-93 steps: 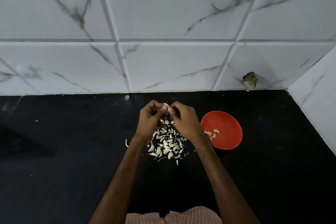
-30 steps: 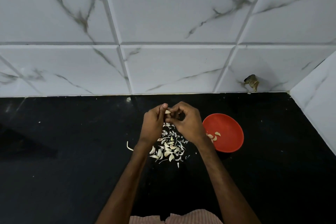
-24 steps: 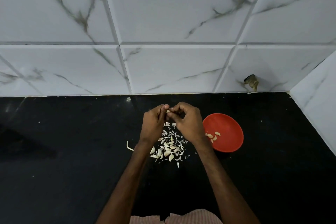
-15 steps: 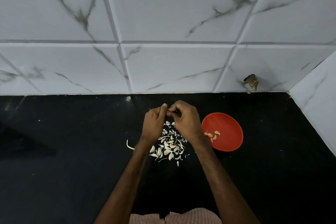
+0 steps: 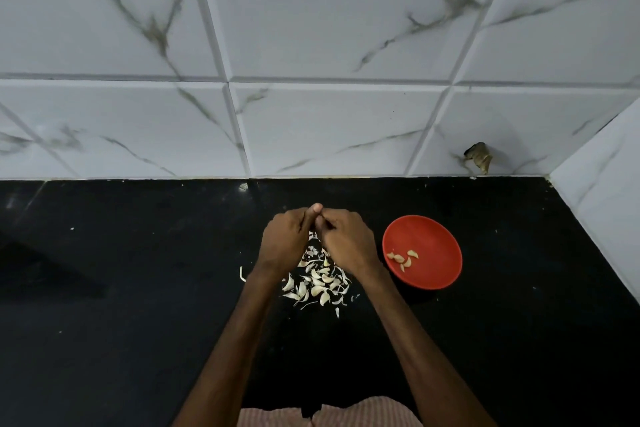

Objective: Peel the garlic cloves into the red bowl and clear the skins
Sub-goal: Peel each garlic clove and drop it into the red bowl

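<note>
The tabletop [image 5: 138,288] is black polished stone with a dull sheen; the wall tiles [image 5: 329,28] are glossy, marble-veined; the red bowl [image 5: 433,243] looks smooth plastic; the garlic skins [image 5: 322,282] are dry, papery.

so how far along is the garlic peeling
Looks early. Done: a few peeled cloves lie in the red bowl. In hand: the left hand and right hand meet above the pile, fingers curled on what is probably a clove, hidden from view. Left: the pile of cloves and skins on the black counter is uncleared, with one stray skin beside it.
</note>
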Demonstrator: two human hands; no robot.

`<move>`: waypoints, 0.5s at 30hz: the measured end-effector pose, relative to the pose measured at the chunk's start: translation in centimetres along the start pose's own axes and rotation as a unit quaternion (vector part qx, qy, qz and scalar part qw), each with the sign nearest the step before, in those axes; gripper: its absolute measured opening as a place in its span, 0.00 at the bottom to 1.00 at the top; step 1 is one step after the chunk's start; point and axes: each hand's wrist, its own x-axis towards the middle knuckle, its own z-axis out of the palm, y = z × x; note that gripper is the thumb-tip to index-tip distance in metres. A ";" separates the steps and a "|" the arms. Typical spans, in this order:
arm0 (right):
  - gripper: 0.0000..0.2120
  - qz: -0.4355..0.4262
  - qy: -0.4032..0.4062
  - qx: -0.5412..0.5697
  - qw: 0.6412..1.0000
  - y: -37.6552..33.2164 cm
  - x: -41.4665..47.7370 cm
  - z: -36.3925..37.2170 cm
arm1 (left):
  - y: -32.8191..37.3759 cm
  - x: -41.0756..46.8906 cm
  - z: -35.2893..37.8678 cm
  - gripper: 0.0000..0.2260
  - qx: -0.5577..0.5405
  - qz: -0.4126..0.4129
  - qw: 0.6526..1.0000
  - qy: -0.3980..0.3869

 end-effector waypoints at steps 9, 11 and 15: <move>0.17 0.121 -0.080 0.238 0.960 0.7 0.6 -0.7 | -0.9 -0.3 0.3 0.10 0.149 0.083 0.983 -0.066; 0.15 0.067 -0.052 0.156 0.984 0.6 0.7 -0.3 | -0.8 -0.3 0.1 0.14 0.066 0.035 0.996 -0.046; 0.10 -0.027 0.039 -0.017 0.999 0.5 0.1 0.6 | -0.3 0.0 0.1 0.22 -0.099 -0.067 0.992 -0.051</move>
